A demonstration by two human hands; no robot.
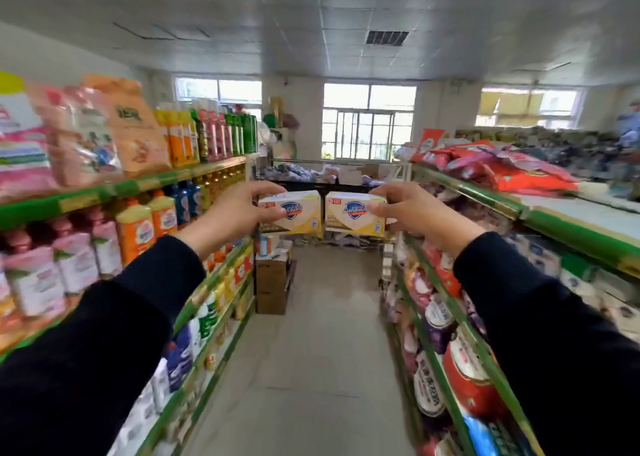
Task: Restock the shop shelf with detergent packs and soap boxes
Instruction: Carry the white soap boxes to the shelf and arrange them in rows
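Soap boxes, two of them, are held up side by side over the grey aisle floor (pixel 322 351), one in each hand, at about the height of the upper shelf edges. Left of the gap between them, the left soap box (pixel 294 213) is pinched at its left end by the left hand (pixel 239 213), thumb on the front face and fingers curled over the top. Beside it, close but apart, the right soap box (pixel 353 215) is gripped at its right end by the right hand (pixel 412 213) in the same way. Both boxes are white and yellow with a blue shield mark facing the camera, and both are level. Dark sleeves cover both forearms. To the left of the boxes runs a green-edged shelf (pixel 104 192) carrying orange and pink bottles (pixel 136 229) and standing refill packs (pixel 135 126). To the right of the boxes, another green-edged shelf (pixel 540 216) has red and pink detergent packs (pixel 512 171) lying flat on its top level. Beyond and below the boxes, a brown cardboard carton (pixel 272 282) stands on the floor against the left shelf's end.
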